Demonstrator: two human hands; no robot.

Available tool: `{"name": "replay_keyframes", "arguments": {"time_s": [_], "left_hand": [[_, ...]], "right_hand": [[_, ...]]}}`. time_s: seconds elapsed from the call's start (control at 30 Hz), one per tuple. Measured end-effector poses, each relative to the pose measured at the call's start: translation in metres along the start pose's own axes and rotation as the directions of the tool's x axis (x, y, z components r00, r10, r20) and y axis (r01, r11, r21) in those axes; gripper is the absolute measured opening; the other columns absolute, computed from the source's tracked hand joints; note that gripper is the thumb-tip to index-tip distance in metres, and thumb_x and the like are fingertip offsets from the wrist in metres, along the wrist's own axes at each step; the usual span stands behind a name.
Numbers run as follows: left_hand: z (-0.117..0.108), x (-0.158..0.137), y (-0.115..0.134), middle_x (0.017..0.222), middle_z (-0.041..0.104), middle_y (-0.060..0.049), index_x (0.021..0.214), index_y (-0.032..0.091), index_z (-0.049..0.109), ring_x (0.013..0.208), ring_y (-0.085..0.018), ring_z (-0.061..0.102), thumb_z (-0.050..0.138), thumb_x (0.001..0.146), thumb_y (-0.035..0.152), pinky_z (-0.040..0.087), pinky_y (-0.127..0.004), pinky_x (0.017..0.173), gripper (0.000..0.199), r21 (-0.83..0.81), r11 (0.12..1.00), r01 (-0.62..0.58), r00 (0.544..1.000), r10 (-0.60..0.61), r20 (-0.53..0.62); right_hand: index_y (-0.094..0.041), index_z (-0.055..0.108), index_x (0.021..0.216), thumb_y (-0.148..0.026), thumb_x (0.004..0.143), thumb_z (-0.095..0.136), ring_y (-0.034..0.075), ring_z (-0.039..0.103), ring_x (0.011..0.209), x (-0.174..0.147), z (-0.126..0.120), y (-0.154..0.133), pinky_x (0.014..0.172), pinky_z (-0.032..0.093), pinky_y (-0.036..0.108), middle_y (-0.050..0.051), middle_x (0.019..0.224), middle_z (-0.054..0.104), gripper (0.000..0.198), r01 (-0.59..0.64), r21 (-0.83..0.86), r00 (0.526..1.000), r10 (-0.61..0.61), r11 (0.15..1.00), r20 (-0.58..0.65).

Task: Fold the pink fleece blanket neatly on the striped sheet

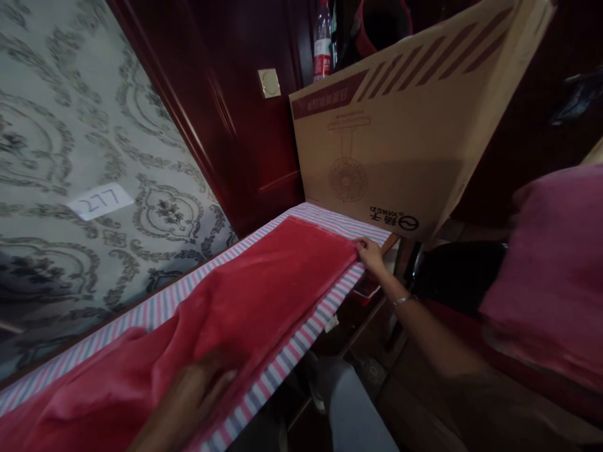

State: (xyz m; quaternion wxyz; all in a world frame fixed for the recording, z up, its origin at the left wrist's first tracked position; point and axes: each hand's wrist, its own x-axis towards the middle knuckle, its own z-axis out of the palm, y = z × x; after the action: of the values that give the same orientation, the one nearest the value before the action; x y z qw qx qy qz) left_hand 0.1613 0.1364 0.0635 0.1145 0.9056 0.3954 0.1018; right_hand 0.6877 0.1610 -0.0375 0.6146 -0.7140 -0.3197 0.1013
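Red cloth (292,270): lies lengthwise over a striped cover (294,346), from the lower left of the frame to just right of centre; flat toward the upper end, rumpled toward the lower left
Right hand (370,252): right of centre; thumb and fingers drawn together at the cloth's corner, apparently pinching it
Left hand (188,392): bottom of the frame, left of centre; blurred, on or just over the cloth; how far its fingers are open, and whether they grip any of it, cannot be told
Step at the corner: judged to be straightening and smoothing, the right hand steadying one end
Rumpled part: the next move seems to call for holding that corner while the left hand draws the creases toward the lower left
Front edge: layers of cloth show along it, with a narrow striped margin before the dark drop at lower centre; a pull that way could drag cloth over the side
Cardboard box (424,125): upper right, close behind the cover's far end, leaving little reach beyond
Patterned wall (47,150): left, closely bounding the back edge
Knee (348,402): bottom centre, below the front edge
Pink fabric (546,270): right edge of the frame, well apart from the right hand, with room for a sideways swing between
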Motion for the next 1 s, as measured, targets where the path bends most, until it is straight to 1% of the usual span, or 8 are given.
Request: {"name": "replay_keyframes", "arguments": {"time_s": [0.13,0.23,0.4,0.53,0.67,0.77,0.87,1.0], "left_hand": [[-0.021,0.103,0.007,0.107,0.077,-0.007,0.098,0.024,0.075,0.099,-0.026,0.071,0.043,0.089,0.043,0.055,-0.037,0.092,0.039,-0.05,0.999,-0.013,1.0,0.014,0.021],[-0.024,0.191,-0.004,0.11,0.075,-0.011,0.104,0.017,0.073,0.102,-0.027,0.069,0.05,0.082,0.032,0.053,-0.038,0.094,0.035,-0.018,0.995,0.099,0.994,-0.1,-0.04],[-0.013,0.324,-0.009,0.131,0.066,-0.015,0.126,0.012,0.063,0.119,-0.026,0.062,0.053,0.084,0.025,0.047,-0.034,0.1,0.046,-0.019,0.984,0.179,0.982,-0.18,-0.064],[0.011,0.406,-0.001,0.124,0.07,-0.017,0.125,0.01,0.064,0.118,-0.027,0.064,0.052,0.09,0.03,0.049,-0.03,0.092,0.043,-0.025,0.968,0.251,0.967,-0.252,-0.041],[0.039,0.464,0.004,0.096,0.076,-0.016,0.099,0.011,0.074,0.1,-0.03,0.07,0.046,0.094,0.045,0.052,-0.031,0.077,0.045,-0.035,0.947,0.319,0.948,-0.318,0.011],[0.06,0.492,0.007,0.084,0.075,-0.016,0.091,0.012,0.074,0.088,-0.03,0.072,0.047,0.092,0.051,0.051,-0.031,0.067,0.048,-0.038,0.935,0.352,0.936,-0.351,0.02],[0.071,0.509,0.016,0.093,0.076,-0.014,0.097,0.014,0.072,0.09,-0.027,0.071,0.056,0.089,0.041,0.05,-0.029,0.069,0.033,-0.027,0.943,0.333,0.943,-0.333,-0.021],[0.063,0.527,0.04,0.116,0.072,-0.011,0.107,0.021,0.067,0.108,-0.025,0.065,0.052,0.091,0.033,0.047,-0.03,0.084,0.025,-0.008,0.973,0.229,0.961,-0.227,-0.157]], "right_hand": [[-0.019,0.07,0.081,-0.036,0.069,0.055,0.025,0.062,0.078,-0.007,0.002,-0.003,0.077,0.049,0.037,0.007,0.078,0.071,0.026,0.031,-0.031,0.999,-0.031,0.999,-0.026],[-0.019,0.069,0.085,-0.038,0.071,0.051,0.025,0.063,0.077,-0.013,0.005,-0.003,0.077,0.05,0.038,0.008,0.082,0.072,0.03,0.106,-0.072,0.993,-0.109,0.992,-0.047],[-0.019,0.068,0.094,-0.038,0.073,0.047,0.027,0.066,0.085,-0.019,0.009,-0.001,0.081,0.05,0.041,0.012,0.096,0.073,0.036,0.192,-0.16,0.971,-0.211,0.968,-0.113],[-0.019,0.067,0.099,-0.039,0.075,0.048,0.027,0.067,0.089,-0.019,0.01,0.0,0.082,0.051,0.041,0.011,0.099,0.073,0.037,0.193,-0.176,0.969,-0.216,0.965,-0.121],[-0.02,0.067,0.104,-0.039,0.078,0.049,0.027,0.067,0.092,-0.019,0.01,0.003,0.085,0.052,0.042,0.01,0.103,0.073,0.037,0.191,-0.19,0.971,-0.214,0.963,-0.106],[-0.02,0.066,0.11,-0.037,0.079,0.051,0.028,0.067,0.098,-0.021,0.009,0.007,0.087,0.052,0.042,0.01,0.108,0.072,0.038,0.188,-0.192,0.976,-0.205,0.963,-0.069],[-0.022,0.065,0.114,-0.034,0.081,0.049,0.027,0.065,0.107,-0.02,0.006,0.007,0.093,0.05,0.042,0.009,0.116,0.07,0.039,0.216,-0.145,0.974,-0.223,0.966,-0.031],[-0.025,0.065,0.118,-0.03,0.082,0.047,0.025,0.063,0.112,-0.001,-0.008,-0.003,0.099,0.047,0.041,0.007,0.119,0.069,0.04,0.249,-0.084,0.967,-0.252,0.965,-0.024]]}}
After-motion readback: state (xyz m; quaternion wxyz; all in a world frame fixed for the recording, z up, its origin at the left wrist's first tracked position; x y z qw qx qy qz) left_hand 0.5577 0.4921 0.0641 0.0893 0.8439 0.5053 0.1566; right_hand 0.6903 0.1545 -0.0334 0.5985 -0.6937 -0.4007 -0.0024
